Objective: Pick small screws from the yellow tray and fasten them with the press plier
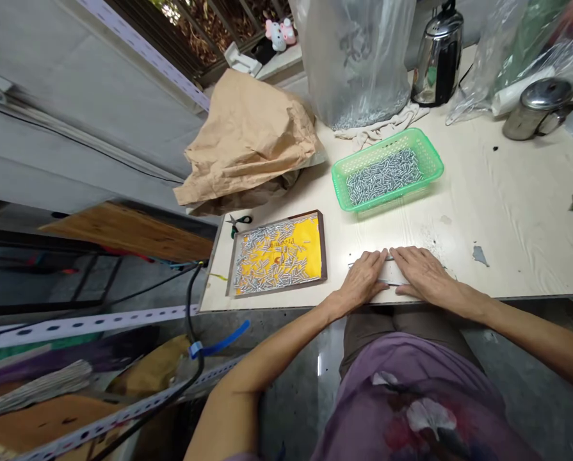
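Near the table's front edge, my left hand and my right hand grip a small flat piece with thin shiny edges from its two sides. Fingers lie along its far edge, and the thumbs are at its near edge. Most of the piece is covered by the hands, so its exact kind cannot be made out. To the left of my left hand sits a shallow clear-walled tray with a yellow bottom, holding many small metal pins. Beyond the hands, a green plastic basket holds more such pins.
Crumpled brown paper lies at the back left, with green-handled scissors before it. Behind the basket stand a large clear plastic bag and a steel kettle. A lidded metal cup stands at the right.
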The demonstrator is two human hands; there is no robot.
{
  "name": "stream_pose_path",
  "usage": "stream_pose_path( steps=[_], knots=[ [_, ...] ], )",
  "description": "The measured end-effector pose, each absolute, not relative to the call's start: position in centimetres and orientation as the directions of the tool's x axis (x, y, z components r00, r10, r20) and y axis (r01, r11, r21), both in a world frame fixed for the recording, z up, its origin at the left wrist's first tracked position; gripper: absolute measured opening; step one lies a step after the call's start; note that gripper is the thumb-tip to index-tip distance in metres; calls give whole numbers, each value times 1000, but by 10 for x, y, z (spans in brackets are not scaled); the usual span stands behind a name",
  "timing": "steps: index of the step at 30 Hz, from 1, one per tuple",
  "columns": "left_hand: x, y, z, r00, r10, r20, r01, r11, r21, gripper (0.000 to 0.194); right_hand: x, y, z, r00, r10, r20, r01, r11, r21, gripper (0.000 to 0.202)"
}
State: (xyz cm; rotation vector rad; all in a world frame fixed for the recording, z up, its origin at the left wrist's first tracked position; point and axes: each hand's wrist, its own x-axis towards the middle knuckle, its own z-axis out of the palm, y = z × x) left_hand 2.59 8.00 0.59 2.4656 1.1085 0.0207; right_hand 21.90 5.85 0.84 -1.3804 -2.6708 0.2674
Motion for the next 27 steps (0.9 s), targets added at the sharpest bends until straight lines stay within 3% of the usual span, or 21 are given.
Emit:
stream_pose_path(
  steps=[3,9,11,17,20,22,27],
  knots=[
    [27,89,11,685,698,-209,717,-597,359,61,224,63,11,-555,832,19,816,548,-182,56],
    [39,91,14,654,720,-232,750,-578,321,19,227,78,8,-596,803,1,787,585,-194,9],
    [42,90,13,632,735,-245,770,-563,299,12,226,80,5,-615,788,8,771,603,-206,14],
    [41,91,10,609,760,-228,788,-546,286,17,228,82,5,-580,814,-10,792,561,-242,16],
    [41,82,2,576,811,-101,795,-526,303,38,239,94,10,-613,790,-21,758,580,-300,43],
    [44,69,-9,564,826,8,782,-536,318,42,247,104,13,-658,752,-40,718,610,-335,57],
    [66,31,-32,600,789,131,693,-595,406,39,253,129,9,-577,814,-73,798,542,-265,32]
  ],
)
